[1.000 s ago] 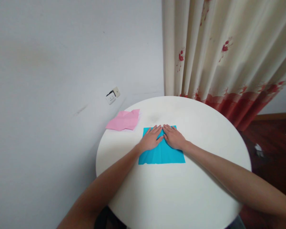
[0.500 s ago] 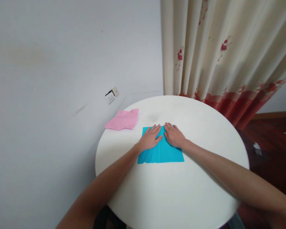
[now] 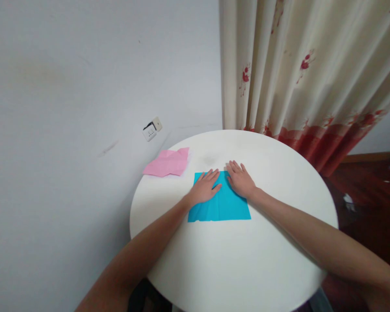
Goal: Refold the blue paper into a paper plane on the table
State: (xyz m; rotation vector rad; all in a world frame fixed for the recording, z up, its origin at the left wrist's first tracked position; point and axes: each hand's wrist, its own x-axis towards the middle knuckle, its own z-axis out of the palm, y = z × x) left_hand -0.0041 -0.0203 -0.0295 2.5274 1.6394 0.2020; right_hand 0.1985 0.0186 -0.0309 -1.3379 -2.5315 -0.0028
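Note:
A blue sheet of paper (image 3: 225,206) with faint creases lies flat on the white round table (image 3: 227,268). Its near edge looks slightly uneven. My left hand (image 3: 205,187) rests flat on the sheet's left half, fingers pointing to the far edge and thumb out to the right. Over the far right part is my right hand (image 3: 240,180), open, its fingertips reaching past the sheet's far edge; whether it touches the paper I cannot tell. The sheet's far right corner is hidden under that hand.
A creased pink sheet of paper (image 3: 169,162) lies at the table's far left rim. Beyond it, a socket (image 3: 149,132) sits on the white wall (image 3: 84,108). A cream curtain with red flowers (image 3: 279,78) hangs behind the table, and dark red flooring (image 3: 373,216) shows at right.
My right hand has shifted slightly away from me, past the blue sheet's far edge, with its fingers a little more raised or spread. My left hand and both sheets have stayed put.

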